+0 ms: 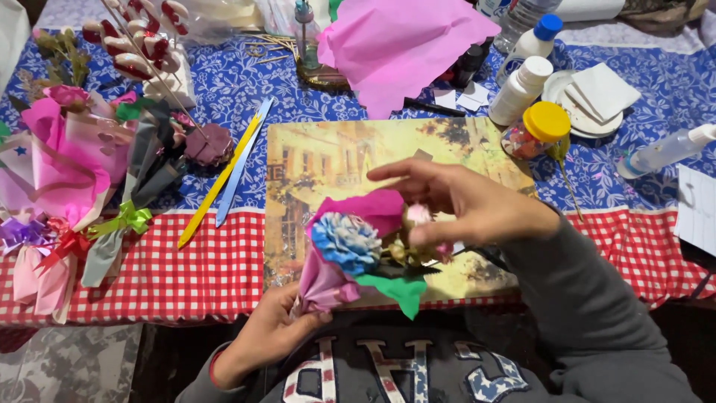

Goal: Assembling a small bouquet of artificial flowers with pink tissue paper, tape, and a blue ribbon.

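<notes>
Crowded craft table (224, 276), bouquet (347, 250) perhaps paper

We see a tabletop (224, 280) under a cloth, blue flowered toward the far edge and red checked along the near edge. At its middle lies a painted street-scene board (328, 160). Left of the board rest a yellow strip (216, 186) and a blue strip (242, 160) side by side. Wrapped paper bouquets (67, 160) crowd the left edge. A pink tissue sheet (399, 45) lies at the far edge, with white bottles (522, 89) and a yellow-lidded jar (538, 130) toward the far right corner.
</notes>
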